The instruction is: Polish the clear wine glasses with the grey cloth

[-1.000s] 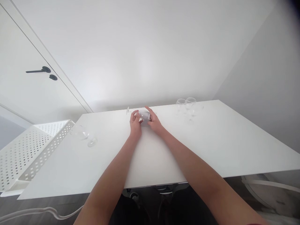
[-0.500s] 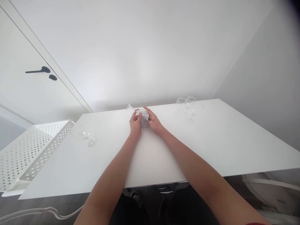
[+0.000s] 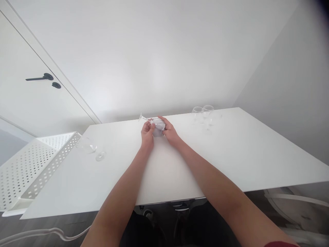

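A clear wine glass point(image 3: 141, 117) is held tilted over the middle of the white table point(image 3: 169, 171), its foot pointing left and its bowl to the right. My left hand point(image 3: 147, 135) is closed around it where stem meets bowl, thumb on the near side. My right hand point(image 3: 171, 133) grips the bowl end, fingers along the far side. Pale grey material point(image 3: 158, 131), which looks like a cloth, shows at the bowl between my hands; whether it lies inside or around the glass I cannot tell.
Another wine glass point(image 3: 100, 156) lies on its side at the table's left. Two wine glasses point(image 3: 197, 116) stand close together at the back right. A white perforated rack point(image 3: 28, 168) adjoins the left edge. A wall runs behind the table, with a black-handled door point(image 3: 38, 79) at left.
Both hands stay at the same spot with the wine glass. The glass has turned slightly and my right fingers have shifted a little at the bowl.
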{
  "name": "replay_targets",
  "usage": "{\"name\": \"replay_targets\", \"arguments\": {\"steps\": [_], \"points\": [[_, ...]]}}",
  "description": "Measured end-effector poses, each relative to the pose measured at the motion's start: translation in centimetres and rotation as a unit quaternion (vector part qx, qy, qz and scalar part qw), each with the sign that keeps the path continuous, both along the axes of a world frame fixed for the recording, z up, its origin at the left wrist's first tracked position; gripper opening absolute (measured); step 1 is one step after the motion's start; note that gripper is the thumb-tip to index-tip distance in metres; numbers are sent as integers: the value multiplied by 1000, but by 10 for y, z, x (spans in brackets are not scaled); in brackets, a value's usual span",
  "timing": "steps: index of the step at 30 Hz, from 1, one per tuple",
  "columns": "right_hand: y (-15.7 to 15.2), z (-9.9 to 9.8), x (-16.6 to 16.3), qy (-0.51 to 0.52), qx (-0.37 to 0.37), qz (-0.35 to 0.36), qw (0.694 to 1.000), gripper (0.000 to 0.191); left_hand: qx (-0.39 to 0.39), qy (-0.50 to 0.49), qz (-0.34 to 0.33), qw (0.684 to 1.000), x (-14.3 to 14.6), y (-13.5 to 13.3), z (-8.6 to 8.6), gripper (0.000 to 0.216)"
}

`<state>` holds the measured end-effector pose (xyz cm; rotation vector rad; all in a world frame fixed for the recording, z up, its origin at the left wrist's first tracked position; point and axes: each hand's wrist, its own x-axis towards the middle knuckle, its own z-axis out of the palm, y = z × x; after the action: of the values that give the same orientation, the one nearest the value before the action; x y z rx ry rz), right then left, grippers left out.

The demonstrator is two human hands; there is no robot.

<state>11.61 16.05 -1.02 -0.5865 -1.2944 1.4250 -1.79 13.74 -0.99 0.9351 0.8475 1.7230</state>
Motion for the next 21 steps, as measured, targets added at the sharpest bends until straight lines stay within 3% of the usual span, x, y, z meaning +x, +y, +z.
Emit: {"name": "replay_targets", "arguments": {"steps": [5, 13, 18, 21], "points": [[2, 0, 3, -12, -8, -6, 1000, 95, -18, -28, -32, 999, -2, 4, -4, 49], [-6, 5, 2, -55, 99, 42, 993, 83, -11, -5, -60, 998, 4, -9, 11, 48], [-6, 5, 6, -39, 27, 86, 995, 101, -5, -33, -71, 997, 2, -8, 13, 35], [-6, 5, 6, -15, 20, 57, 998, 100, -35, -10, -71, 997, 1, -5, 9, 34]]}}
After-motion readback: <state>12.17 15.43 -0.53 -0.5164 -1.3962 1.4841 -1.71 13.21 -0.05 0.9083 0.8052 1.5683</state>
